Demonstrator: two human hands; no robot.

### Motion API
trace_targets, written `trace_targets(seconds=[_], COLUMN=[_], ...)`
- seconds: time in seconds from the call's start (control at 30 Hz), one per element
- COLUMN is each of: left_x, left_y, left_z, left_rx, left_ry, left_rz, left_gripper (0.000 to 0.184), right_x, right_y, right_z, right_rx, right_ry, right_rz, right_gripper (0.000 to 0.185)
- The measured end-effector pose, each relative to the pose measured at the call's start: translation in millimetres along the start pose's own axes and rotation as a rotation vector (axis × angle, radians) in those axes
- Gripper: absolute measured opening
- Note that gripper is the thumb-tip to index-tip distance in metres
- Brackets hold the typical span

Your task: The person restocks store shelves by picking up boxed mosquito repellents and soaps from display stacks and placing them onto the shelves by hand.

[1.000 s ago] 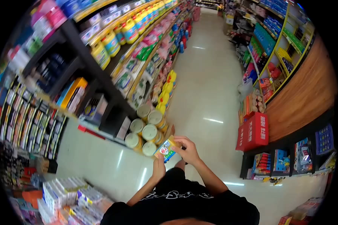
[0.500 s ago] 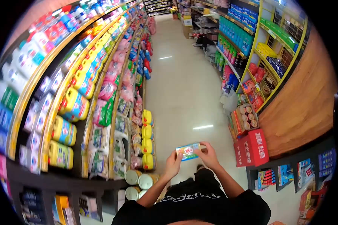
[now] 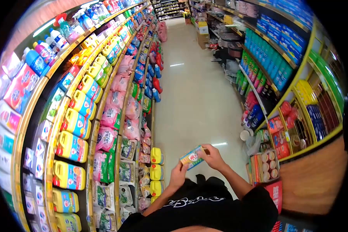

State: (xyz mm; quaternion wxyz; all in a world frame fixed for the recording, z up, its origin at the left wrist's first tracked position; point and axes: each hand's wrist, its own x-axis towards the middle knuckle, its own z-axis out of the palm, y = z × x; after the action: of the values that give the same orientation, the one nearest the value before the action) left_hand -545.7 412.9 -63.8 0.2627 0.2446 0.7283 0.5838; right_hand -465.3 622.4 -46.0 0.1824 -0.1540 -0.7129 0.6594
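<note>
Between my two hands is a small flat box, printed in blue, yellow and white with some red in the middle; its contents are hidden. My left hand grips the lower left end, fingers closed. At the upper right end, my right hand pinches the box with the thumb over its front. The box is held tilted, right end higher, in front of my body above the aisle floor.
On the left, shelves hold yellow jugs and pink bags. Yellow bottles stand low beside the aisle. Shelves with teal cans, a yellow-framed rack and a carton of round tubs line the right.
The view has shifted forward along the aisle, bringing the shelves closer. The box has tilted, its right end now higher; both hands keep hold of it.
</note>
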Motion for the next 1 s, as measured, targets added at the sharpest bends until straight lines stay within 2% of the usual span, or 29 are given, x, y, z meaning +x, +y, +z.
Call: trace_targets(seconds=[0.07, 0.13, 0.2, 0.3, 0.33, 0.43, 0.5, 0.6, 0.7, 0.87, 0.9, 0.97, 1.0], left_x=[58.0, 105.9, 158.2, 233.3, 264.3, 364.0, 430.9, 538.0, 639.1, 799.7, 831.9, 886.2, 916.1], left_y=[30.0, 39.6, 22.3, 7.8, 4.6, 11.4, 22.4, 57.0, 86.2, 83.9, 83.0, 88.8, 98.4], left_z=[-17.7, -34.8, -42.0, -54.7, -52.0, -71.9, -87.2, -105.9, -106.6, -110.6, -111.6, -104.6, -102.5], left_rx=[-0.041, -0.063, -0.17, -0.033, -0.181, -0.169, -0.049, 0.033, -0.004, 0.028, 0.051, 0.034, 0.028], left_ry=[0.085, 0.152, 0.238, 0.335, 0.383, 0.347, 0.251, 0.095, 0.069, -0.025, -0.05, 0.003, 0.032], left_rz=[0.07, 0.054, 0.08, -0.022, 0.024, -0.013, -0.017, -0.022, 0.194, 0.262, 0.268, 0.214, 0.19], left_gripper=[0.036, 0.036, 0.034, 0.034, 0.036, 0.036, 0.037, 0.038, 0.039, 0.041, 0.041, 0.04, 0.039], right_x=[70.5, 132.9, 198.1, 293.3, 322.7, 409.3, 463.1, 544.0, 623.3, 758.3, 792.2, 857.6, 893.4], right_y=[-10.3, -16.6, -5.5, 13.1, 15.6, 11.3, 18.6, 20.9, 25.1, 31.5, 39.3, 50.5, 50.5], right_z=[2.3, 5.7, 9.7, 11.1, 11.9, 2.1, -10.1, -34.5, -57.8, -92.5, -102.3, -123.5, -132.7], right_rx=[-0.073, -0.109, -0.113, -0.167, -0.19, -0.217, -0.118, 0.01, 0.249, 0.212, 0.127, -0.042, -0.03], right_ry=[-0.045, -0.101, -0.141, -0.248, -0.216, -0.225, -0.151, -0.038, 0.076, 0.214, 0.214, 0.209, 0.188], right_rz=[-0.052, -0.11, -0.186, -0.19, -0.247, -0.025, 0.026, 0.028, 0.022, -0.071, -0.103, -0.159, -0.137], right_gripper=[0.051, 0.051, 0.05, 0.049, 0.046, 0.043, 0.042, 0.042, 0.041, 0.047, 0.047, 0.047, 0.047])
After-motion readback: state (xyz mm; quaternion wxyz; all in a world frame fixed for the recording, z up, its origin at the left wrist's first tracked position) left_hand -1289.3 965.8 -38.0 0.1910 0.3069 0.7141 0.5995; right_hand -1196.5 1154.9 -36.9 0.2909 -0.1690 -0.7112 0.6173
